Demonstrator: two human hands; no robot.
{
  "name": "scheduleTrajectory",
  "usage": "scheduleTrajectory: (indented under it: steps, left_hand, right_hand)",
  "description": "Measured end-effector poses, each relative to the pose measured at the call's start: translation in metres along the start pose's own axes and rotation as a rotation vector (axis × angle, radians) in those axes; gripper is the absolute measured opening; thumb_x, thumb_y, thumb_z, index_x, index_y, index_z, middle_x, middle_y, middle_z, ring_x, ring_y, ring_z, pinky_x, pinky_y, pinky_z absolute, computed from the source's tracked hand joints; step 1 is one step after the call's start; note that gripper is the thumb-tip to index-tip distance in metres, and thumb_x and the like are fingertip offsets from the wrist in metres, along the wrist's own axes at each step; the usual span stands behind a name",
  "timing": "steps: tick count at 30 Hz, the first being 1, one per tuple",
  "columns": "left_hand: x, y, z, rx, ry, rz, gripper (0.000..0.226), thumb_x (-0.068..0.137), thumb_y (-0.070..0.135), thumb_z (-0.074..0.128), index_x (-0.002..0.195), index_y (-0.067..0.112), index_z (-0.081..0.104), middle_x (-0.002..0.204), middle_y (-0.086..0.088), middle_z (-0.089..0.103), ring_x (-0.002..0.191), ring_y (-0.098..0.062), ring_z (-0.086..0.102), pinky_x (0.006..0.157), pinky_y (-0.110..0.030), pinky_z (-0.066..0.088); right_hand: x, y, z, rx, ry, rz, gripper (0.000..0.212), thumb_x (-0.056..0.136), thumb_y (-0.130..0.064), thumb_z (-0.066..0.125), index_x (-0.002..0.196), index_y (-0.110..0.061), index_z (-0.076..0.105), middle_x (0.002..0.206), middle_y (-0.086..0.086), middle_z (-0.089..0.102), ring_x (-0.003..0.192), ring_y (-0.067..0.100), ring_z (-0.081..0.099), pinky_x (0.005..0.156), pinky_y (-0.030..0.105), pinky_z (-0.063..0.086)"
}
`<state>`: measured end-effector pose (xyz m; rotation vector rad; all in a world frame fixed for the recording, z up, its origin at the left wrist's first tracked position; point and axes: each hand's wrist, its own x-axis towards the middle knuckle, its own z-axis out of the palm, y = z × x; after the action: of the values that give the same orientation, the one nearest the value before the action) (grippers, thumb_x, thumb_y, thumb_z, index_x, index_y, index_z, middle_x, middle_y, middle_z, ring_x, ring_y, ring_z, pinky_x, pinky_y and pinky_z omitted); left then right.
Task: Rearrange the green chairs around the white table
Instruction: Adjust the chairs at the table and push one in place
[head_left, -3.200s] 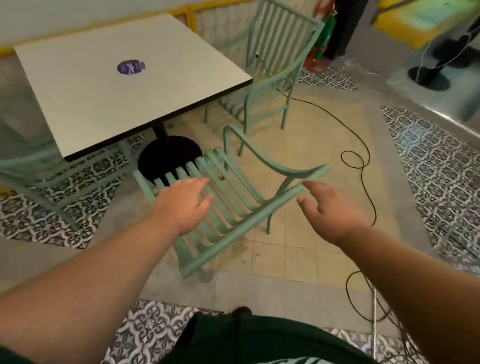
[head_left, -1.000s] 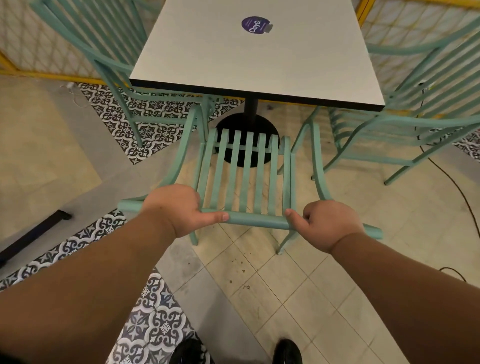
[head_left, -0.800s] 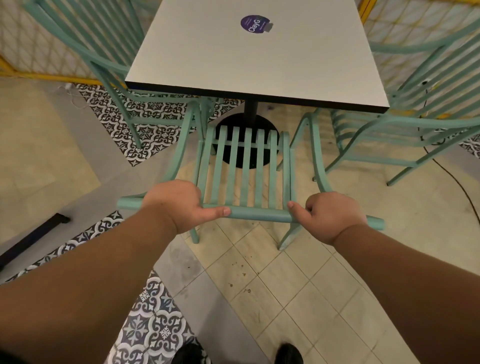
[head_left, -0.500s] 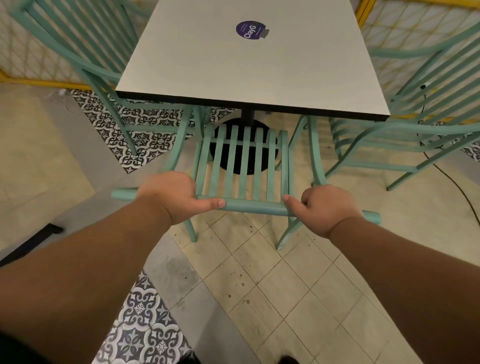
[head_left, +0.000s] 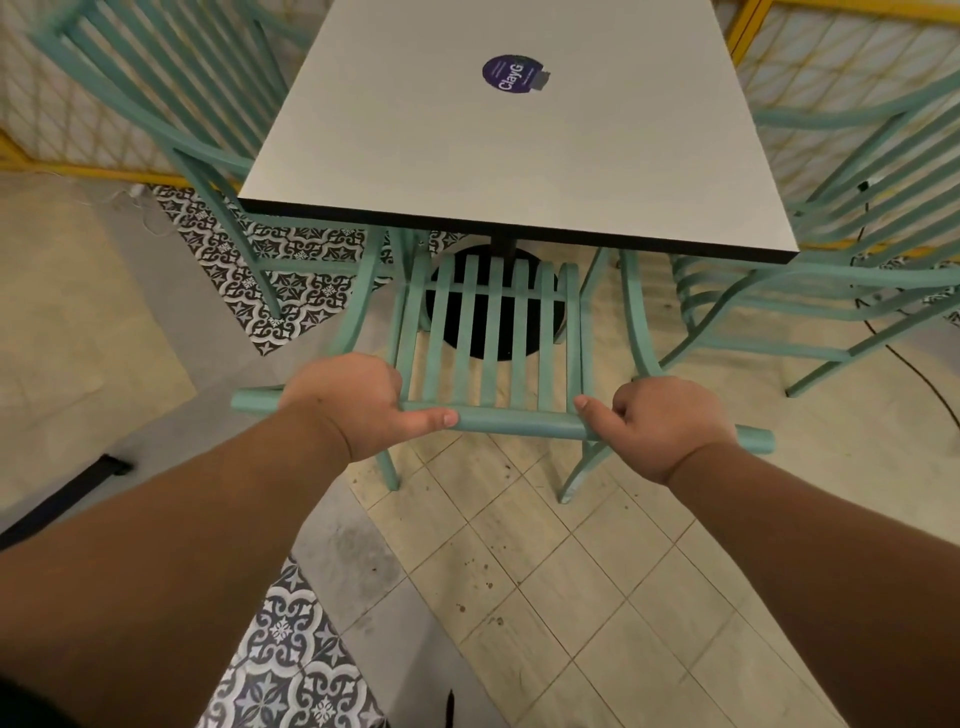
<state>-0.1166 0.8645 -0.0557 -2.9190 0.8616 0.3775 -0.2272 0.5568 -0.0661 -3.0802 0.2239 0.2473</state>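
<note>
A green slatted chair (head_left: 491, 332) stands in front of me, its seat partly under the near edge of the white table (head_left: 519, 145). My left hand (head_left: 358, 400) grips the left part of the chair's top rail, thumb lying along the rail. My right hand (head_left: 660, 423) grips the right part of the same rail. A second green chair (head_left: 171, 114) stands at the table's left side. A third green chair (head_left: 852, 244) stands at its right side.
The table's black round base (head_left: 493, 312) shows through the chair's slats. A purple sticker (head_left: 511, 75) sits on the tabletop. A yellow-framed mesh fence (head_left: 831, 67) runs behind. A black cable (head_left: 914, 374) lies on the floor at right, a black bar (head_left: 62, 493) at left.
Since 3.2 s ago both hands have taken hold of the chair's top rail and the chair now faces the table. Over the last second it has slid forward, further under the table's edge.
</note>
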Motion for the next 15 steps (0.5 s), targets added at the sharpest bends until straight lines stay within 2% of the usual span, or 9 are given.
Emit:
scheduleTrajectory:
  steps: [6,12,15]
  left_hand:
    - [0.001,-0.006,0.003,-0.020,0.022,0.026,0.104,0.055,0.108,0.000,0.054,0.021,0.058,0.048,0.005,0.051,0.048,-0.014,0.056,0.042,-0.027,0.037]
    - [-0.003,-0.008,0.011,-0.019,0.085,0.042,0.104,0.062,0.104,-0.001,0.052,0.019,0.058,0.048,0.003,0.049,0.047,-0.016,0.055,0.043,-0.028,0.038]
    - [-0.004,-0.007,0.013,-0.011,0.097,0.020,0.102,0.070,0.098,-0.004,0.052,0.019,0.058,0.047,0.004,0.048,0.047,-0.016,0.055,0.043,-0.029,0.041]
  right_hand:
    - [-0.002,-0.005,-0.001,-0.024,0.009,0.013,0.084,0.083,-0.083,0.008,0.058,-0.021,0.059,0.050,-0.002,0.056,0.047,0.017,0.056,0.044,0.028,0.043]
    - [-0.010,-0.010,0.006,-0.037,0.059,0.040,0.083,0.084,-0.082,0.008,0.055,-0.021,0.057,0.046,-0.003,0.053,0.043,0.016,0.053,0.042,0.025,0.033]
    - [-0.011,-0.009,0.006,-0.049,0.073,0.044,0.084,0.085,-0.083,0.008,0.056,-0.021,0.057,0.047,-0.004,0.053,0.044,0.016,0.053,0.042,0.025,0.033]
